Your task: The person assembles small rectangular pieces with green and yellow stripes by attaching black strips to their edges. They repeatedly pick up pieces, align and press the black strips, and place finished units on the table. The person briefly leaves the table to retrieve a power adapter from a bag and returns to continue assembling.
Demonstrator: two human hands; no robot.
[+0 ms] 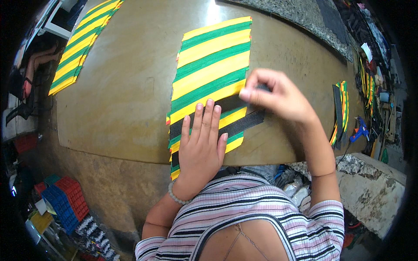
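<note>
A panel of slanting yellow and green strips lies on the brown table in front of me. My left hand rests flat on its near part, fingers stretched out, over two black strips. The upper black strip runs from the panel's left edge, beneath my left fingers, to my right hand. My right thumb and fingers pinch its right end at the panel's edge; the hand is slightly blurred. The lower black strip crosses the panel nearer to me, its end sticking out past the right edge.
Another yellow and green striped panel lies at the table's far left. At the right edge are a bundle of coloured strips and a blue glue gun. A grey slab lies at the far right. Plastic crates stand lower left.
</note>
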